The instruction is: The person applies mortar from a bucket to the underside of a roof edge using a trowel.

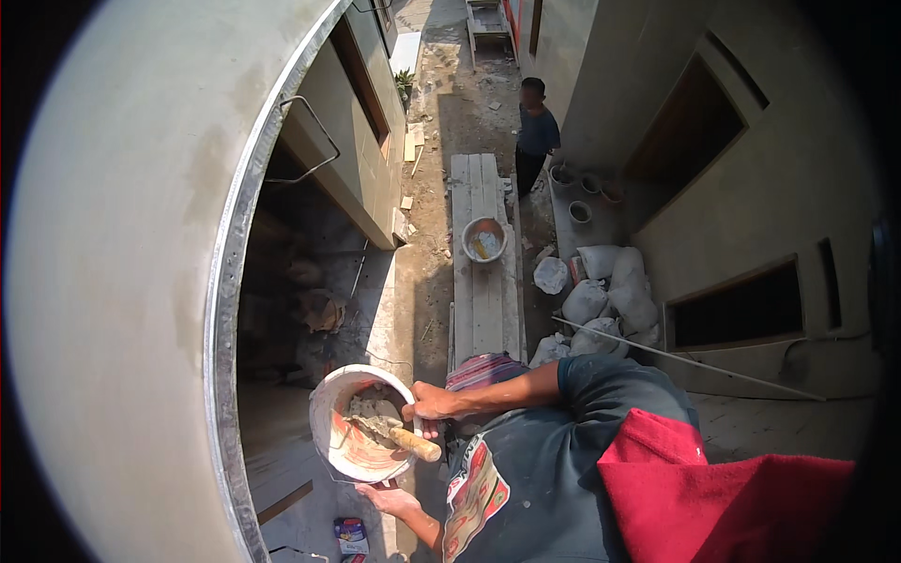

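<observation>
A white bucket (335, 413), its inside streaked pinkish, holds grey mortar (371, 422) and a trowel with a wooden handle (413, 444). My right hand (430, 402) grips the bucket's right rim beside that handle. Lower down, my left hand (383, 495) supports the bucket from beneath, its fingers partly hidden under it.
Below, a plank platform (472, 319) bears a bowl (485, 240). A person (536, 131) stands beyond, right of it. Sacks (630, 291), pots (580, 213) and a long pole (704, 361) lie rightward. A wall (122, 281) with a metal edge (228, 300) rises close on my left.
</observation>
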{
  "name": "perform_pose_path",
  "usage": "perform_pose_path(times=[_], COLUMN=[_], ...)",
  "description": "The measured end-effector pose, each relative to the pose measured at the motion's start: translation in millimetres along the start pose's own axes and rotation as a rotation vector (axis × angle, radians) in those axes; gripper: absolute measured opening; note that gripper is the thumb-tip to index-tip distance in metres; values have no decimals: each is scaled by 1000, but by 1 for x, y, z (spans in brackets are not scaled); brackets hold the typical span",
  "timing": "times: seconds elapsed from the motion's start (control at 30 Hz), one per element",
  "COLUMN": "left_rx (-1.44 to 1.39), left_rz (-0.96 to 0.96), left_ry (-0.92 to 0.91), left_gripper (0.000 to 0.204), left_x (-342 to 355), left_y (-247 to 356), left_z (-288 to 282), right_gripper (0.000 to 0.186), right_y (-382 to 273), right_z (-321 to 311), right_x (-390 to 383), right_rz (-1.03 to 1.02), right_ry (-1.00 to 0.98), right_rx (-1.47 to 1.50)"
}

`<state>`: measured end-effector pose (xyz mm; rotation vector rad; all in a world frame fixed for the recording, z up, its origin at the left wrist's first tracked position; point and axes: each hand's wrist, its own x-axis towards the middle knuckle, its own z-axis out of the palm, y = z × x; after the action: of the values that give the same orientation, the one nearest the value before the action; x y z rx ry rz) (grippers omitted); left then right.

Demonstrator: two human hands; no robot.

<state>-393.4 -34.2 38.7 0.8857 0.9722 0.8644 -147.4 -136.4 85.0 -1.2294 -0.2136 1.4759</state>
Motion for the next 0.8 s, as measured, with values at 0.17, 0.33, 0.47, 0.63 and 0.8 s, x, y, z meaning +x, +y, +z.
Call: perform_pose_path(times=[0.17,0.33,0.47,0.63,0.8], left_rx=[50,-105,-137,-205,-289], left_rz=[204,75,53,43,-13], left_ry=[-8,-148,-183,-190,-102], left_gripper=[74,69,69,73,74], left_x=[48,72,78,72,60], left_y=[5,-5,-11,1,5], left_z=[23,31,31,44,54], right_gripper=[25,24,24,24,25], right_y=[5,23,34,36,31], right_z=[0,4,4,7,10], right_x=[1,8,10,13,13], right_rz=[-61,-82,-129,-120,-107], right_ry=[67,124,170,170,138], right_rx=[63,53,59,103,79])
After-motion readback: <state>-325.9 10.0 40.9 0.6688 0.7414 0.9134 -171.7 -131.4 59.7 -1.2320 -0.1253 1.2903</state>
